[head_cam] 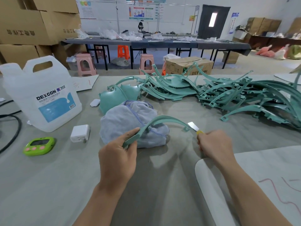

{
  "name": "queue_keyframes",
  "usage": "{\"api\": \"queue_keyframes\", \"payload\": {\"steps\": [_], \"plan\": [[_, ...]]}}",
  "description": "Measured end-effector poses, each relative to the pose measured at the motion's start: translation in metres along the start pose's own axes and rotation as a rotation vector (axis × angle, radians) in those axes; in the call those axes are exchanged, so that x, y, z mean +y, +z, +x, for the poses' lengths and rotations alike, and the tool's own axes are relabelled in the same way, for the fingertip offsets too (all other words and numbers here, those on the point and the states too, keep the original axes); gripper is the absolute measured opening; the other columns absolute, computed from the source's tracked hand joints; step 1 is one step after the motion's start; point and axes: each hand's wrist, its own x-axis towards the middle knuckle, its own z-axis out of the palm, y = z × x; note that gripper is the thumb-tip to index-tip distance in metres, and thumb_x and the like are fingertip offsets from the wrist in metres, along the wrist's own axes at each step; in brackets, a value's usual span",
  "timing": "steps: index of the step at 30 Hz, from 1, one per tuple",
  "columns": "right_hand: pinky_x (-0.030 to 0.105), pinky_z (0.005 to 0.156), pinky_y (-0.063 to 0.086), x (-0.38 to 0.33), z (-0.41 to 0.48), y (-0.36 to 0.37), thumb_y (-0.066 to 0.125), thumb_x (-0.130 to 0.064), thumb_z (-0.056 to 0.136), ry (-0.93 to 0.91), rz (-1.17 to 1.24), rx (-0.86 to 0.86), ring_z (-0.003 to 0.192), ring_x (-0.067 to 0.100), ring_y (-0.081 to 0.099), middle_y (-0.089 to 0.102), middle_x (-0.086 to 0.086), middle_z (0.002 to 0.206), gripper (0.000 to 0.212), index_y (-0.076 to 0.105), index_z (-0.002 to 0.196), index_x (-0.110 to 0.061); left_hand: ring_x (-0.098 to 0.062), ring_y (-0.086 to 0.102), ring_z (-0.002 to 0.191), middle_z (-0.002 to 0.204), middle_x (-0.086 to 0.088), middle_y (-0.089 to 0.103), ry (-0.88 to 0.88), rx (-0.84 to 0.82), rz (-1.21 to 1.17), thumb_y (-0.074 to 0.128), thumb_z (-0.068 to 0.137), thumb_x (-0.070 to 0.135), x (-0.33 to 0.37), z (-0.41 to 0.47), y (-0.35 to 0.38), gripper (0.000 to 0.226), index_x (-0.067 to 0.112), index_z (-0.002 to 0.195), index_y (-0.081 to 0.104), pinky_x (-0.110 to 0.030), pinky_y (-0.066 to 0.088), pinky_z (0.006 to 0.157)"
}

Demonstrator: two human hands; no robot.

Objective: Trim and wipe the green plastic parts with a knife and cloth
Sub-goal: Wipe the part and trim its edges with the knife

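Head view: white jug (40,95), contents unclear, near cloth (123,118), green part (169,119), knife (193,126).

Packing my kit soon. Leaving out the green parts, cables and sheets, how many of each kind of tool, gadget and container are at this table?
Jug: 1
Timer: 1
Charger: 1
Small white case: 1
Cloth: 1
Knife: 1, in the right hand
Total: 6
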Motion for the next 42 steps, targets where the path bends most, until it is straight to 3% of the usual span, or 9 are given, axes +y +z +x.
{"api": "queue_keyframes", "payload": {"steps": [3, 5, 8, 13, 17, 21, 30, 34, 42], "plan": [[0.045, 0.074, 0.058, 0.002, -0.003, -0.002, 0.058, -0.033, 0.089, -0.009, 0.094, 0.103, 0.072, 0.039, 0.067, 0.071, 0.018, 0.068, 0.041, 0.072, 0.071, 0.000, -0.001, 0.054, 0.062, 0.066, 0.010, 0.069, -0.018, 0.092, 0.004, 0.076, 0.085, 0.011, 0.001, 0.002, 0.001, 0.010, 0.020, 0.084, 0.080, 0.002, 0.034, 0.059], [0.047, 0.068, 0.056, 0.003, -0.006, -0.003, 0.056, -0.033, 0.086, -0.035, 0.167, 0.166, 0.066, 0.041, 0.064, 0.069, 0.020, 0.068, 0.040, 0.069, 0.073, 0.002, -0.018, 0.045, 0.058, 0.058, 0.002, 0.054, -0.142, 0.161, 0.017, 0.070, 0.085, 0.027, 0.000, 0.007, 0.001, 0.033, 0.017, 0.057, 0.055, -0.010, 0.035, 0.051], [0.043, 0.060, 0.054, 0.000, -0.015, -0.003, 0.058, -0.027, 0.082, -0.091, 0.308, 0.150, 0.049, 0.029, 0.055, 0.068, 0.013, 0.061, 0.027, 0.070, 0.070, -0.006, -0.006, 0.058, 0.054, 0.054, 0.011, 0.061, -0.443, 0.231, -0.219, 0.065, 0.081, 0.044, 0.004, 0.016, 0.000, 0.031, 0.021, 0.061, 0.064, -0.017, 0.043, 0.050], [0.029, 0.057, 0.044, -0.020, -0.039, 0.005, 0.064, -0.008, 0.092, -0.184, 0.703, -0.209, 0.053, 0.017, 0.056, 0.072, 0.010, 0.067, 0.024, 0.073, 0.070, -0.010, -0.010, 0.075, 0.068, 0.082, 0.007, 0.079, -0.911, 0.245, -0.970, 0.059, 0.099, 0.023, 0.012, 0.025, 0.000, 0.038, 0.037, 0.071, 0.080, -0.030, 0.060, 0.056], [0.038, 0.088, 0.057, -0.027, -0.056, 0.010, 0.069, -0.012, 0.088, -0.146, 0.962, -0.634, 0.109, 0.019, 0.071, 0.076, 0.011, 0.113, 0.014, 0.080, 0.079, -0.008, -0.020, 0.075, 0.094, 0.114, -0.007, 0.076, -1.044, 0.120, -1.178, 0.054, 0.102, 0.014, 0.008, 0.027, 0.002, 0.023, 0.014, 0.121, 0.067, -0.037, 0.063, 0.071], [0.050, 0.100, 0.056, -0.028, -0.065, 0.016, 0.067, -0.008, 0.087, -0.041, 1.184, -0.943, 0.127, 0.024, 0.063, 0.068, 0.016, 0.131, 0.014, 0.078, 0.087, 0.001, -0.021, 0.075, 0.099, 0.110, -0.004, 0.077, -0.990, -0.148, -1.171, 0.044, 0.107, 0.027, 0.020, 0.018, 0.008, 0.028, 0.015, 0.124, 0.063, -0.038, 0.063, 0.071], [0.019, 0.068, 0.050, -0.035, -0.062, 0.023, 0.064, -0.007, 0.092, -0.011, 1.051, -0.510, 0.079, 0.007, 0.068, 0.079, -0.003, 0.094, 0.029, 0.082, 0.070, -0.014, -0.027, 0.074, 0.102, 0.116, -0.011, 0.075, -1.029, -0.422, -1.186, 0.041, 0.107, 0.021, 0.022, 0.010, 0.017, 0.027, 0.013, 0.124, 0.061, -0.045, 0.063, 0.070], [0.027, 0.081, 0.057, -0.035, -0.068, 0.025, 0.065, -0.001, 0.091, -0.036, 1.083, -0.620, 0.088, 0.012, 0.073, 0.079, 0.006, 0.098, 0.026, 0.082, 0.072, -0.008, -0.025, 0.074, 0.100, 0.116, -0.009, 0.075, -1.038, -0.277, -1.316, 0.041, 0.108, 0.019, 0.017, 0.011, 0.020, 0.027, 0.013, 0.128, 0.059, -0.039, 0.062, 0.065], [0.025, 0.091, 0.055, -0.037, -0.067, 0.019, 0.062, 0.002, 0.091, 0.051, 1.184, -0.594, 0.090, 0.011, 0.074, 0.078, 0.007, 0.093, 0.030, 0.080, 0.069, -0.005, -0.030, 0.071, 0.109, 0.124, -0.014, 0.071, -1.068, -0.581, -1.328, 0.051, 0.091, 0.018, 0.011, 0.010, 0.020, 0.041, 0.010, 0.131, 0.057, -0.047, 0.062, 0.081]]}}
